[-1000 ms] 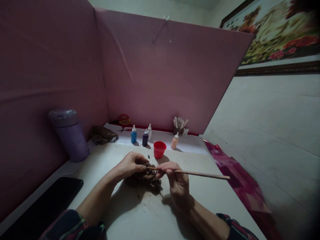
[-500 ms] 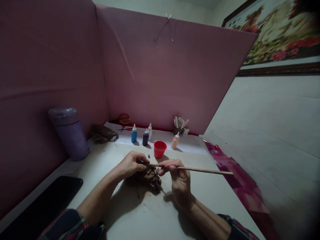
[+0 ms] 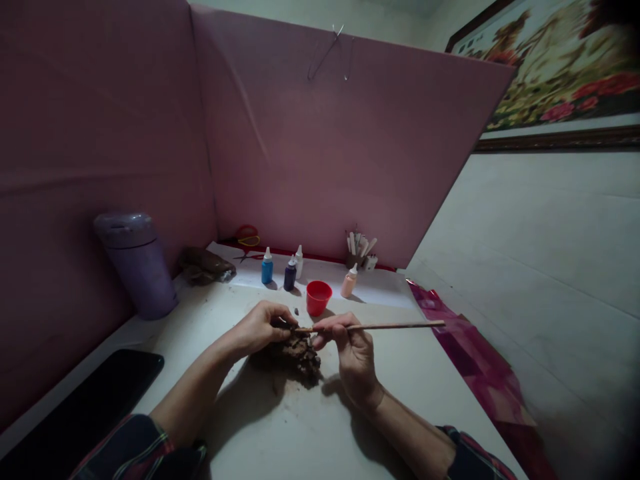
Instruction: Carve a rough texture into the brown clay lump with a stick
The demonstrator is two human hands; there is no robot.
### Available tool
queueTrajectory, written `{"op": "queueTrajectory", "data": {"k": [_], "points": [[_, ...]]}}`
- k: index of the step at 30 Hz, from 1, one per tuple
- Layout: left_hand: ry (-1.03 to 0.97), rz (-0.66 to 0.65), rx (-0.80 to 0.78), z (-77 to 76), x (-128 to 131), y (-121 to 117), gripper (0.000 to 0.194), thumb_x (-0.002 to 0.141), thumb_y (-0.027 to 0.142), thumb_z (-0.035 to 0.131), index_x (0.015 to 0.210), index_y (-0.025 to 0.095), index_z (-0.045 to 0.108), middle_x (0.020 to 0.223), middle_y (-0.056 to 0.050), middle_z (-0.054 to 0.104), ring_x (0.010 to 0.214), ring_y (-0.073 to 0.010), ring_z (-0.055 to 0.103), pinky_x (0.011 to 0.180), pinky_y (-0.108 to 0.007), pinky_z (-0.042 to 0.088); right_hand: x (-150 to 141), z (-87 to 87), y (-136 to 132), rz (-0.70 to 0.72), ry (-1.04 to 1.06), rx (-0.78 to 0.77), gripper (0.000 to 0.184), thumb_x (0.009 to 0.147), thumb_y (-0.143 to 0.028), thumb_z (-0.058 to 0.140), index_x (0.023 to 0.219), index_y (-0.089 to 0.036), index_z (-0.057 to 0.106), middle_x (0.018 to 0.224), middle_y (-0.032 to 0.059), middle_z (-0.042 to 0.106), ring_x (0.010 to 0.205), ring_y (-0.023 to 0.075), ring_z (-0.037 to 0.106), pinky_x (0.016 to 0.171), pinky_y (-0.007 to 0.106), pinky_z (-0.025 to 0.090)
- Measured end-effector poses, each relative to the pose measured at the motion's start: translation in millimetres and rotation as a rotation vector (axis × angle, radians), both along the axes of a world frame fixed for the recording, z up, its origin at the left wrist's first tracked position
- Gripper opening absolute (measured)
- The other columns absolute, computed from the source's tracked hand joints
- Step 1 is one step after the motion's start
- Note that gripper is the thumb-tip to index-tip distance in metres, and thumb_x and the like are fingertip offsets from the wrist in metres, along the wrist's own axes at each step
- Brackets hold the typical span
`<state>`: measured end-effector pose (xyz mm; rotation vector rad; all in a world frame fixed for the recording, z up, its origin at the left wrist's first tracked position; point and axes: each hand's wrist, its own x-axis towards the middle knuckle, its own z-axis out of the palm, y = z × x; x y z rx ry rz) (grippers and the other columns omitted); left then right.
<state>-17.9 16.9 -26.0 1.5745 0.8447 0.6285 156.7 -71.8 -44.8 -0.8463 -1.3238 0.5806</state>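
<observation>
A thin wooden stick is pinched between the thumb and fingers of my right hand. Its long end points right, and its other end lies against the top of a rough brown lump that looks like clay. My left hand grips this lump from above at its left side, thumb and fingers bent over it. The lump rests on the white tabletop, its surface broken and crumbly. My left fingertips are close to the stick's tip, and the exact contact there is hidden.
Just beyond my hands stands a red cup. Behind it are a blue bottle, a dark bottle and a peach bottle. A purple tumbler and a black phone-like slab are at left. Pink panels enclose the back.
The stick's free right end has tilted up and shifted left. My right hand has moved slightly left and up, while my left hand stays on the lump.
</observation>
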Motion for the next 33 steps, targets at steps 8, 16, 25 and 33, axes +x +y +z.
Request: {"op": "queueTrajectory", "data": {"k": [8,16,25,33], "points": [[0.019,-0.002,0.069,-1.2,0,-1,0.027,0.065,0.036,0.070,0.078,0.012,0.068,0.072,-0.004,0.069,0.068,-0.0164,0.061,0.067,-0.027,0.045,-3,-4.5,-4,0.054,-0.235,0.168,0.019,0.096,-0.027,0.047,0.092,-0.020,0.064,0.083,0.0061,0.067,0.072,0.0170,0.065,0.066,0.030,0.053],[0.051,0.074,0.072,-1.3,5,-1,0.026,0.059,0.035,0.068,0.072,0.012,0.069,0.064,-0.003,0.068,0.062,-0.0158,0.058,0.060,-0.026,0.042,-5,-3.8,-5,0.011,-0.192,0.107,0.022,0.097,-0.030,0.046,0.096,-0.019,0.066,0.077,0.0040,0.065,0.064,0.0145,0.063,0.059,0.028,0.052],[0.075,0.129,0.046,-0.6,12,-1,0.021,0.055,0.021,0.057,0.069,0.012,0.070,0.055,0.000,0.062,0.052,-0.0119,0.050,0.050,-0.022,0.033,5,-0.2,-2,-0.130,0.079,0.089,0.026,0.098,-0.032,0.046,0.087,-0.018,0.064,0.067,0.0002,0.064,0.055,0.0132,0.061,0.060,0.028,0.049],[0.057,0.160,0.080,-6.7,10,0,0.021,0.057,0.022,0.061,0.071,0.012,0.072,0.060,-0.001,0.065,0.057,-0.0132,0.053,0.056,-0.024,0.039,6,-1.3,0,-0.132,0.124,0.093,0.024,0.098,-0.032,0.046,0.088,-0.018,0.063,0.065,-0.0004,0.064,0.054,0.0140,0.062,0.060,0.030,0.050]]}}
